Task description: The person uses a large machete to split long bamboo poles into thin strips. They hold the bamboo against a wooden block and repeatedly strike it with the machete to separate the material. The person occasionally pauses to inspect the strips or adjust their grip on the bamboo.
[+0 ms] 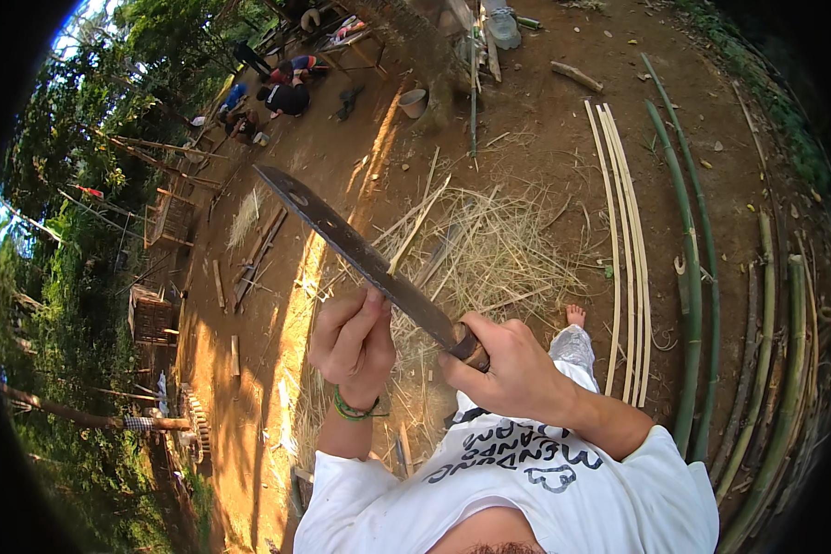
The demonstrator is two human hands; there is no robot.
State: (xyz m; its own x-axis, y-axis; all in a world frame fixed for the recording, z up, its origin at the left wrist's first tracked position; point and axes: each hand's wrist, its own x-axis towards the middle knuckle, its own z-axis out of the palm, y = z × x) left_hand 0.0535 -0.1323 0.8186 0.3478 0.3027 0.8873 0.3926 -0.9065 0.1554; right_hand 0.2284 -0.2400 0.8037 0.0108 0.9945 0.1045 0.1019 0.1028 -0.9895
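My right hand [503, 355] is wrapped round the wooden handle [471, 348] of a long, dark machete [346, 242]. The blade slants up to the left, with holes near its tip. My left hand [353, 337], a green band at the wrist, is closed in a pinch just under the blade's middle. A pale bamboo strip [420, 226] sticks out beyond the blade, in line with those fingertips; the blade hides where strip and fingers meet. Shavings [499, 245] lie heaped on the ground beyond the machete.
Several long pale bamboo slats [628, 249] lie to the right, beside green bamboo poles [688, 240] and more poles [785, 369]. My bare foot [575, 315] rests near the shavings. Far left, people [286, 97] crouch near a tree trunk [420, 46] and a bucket [414, 102].
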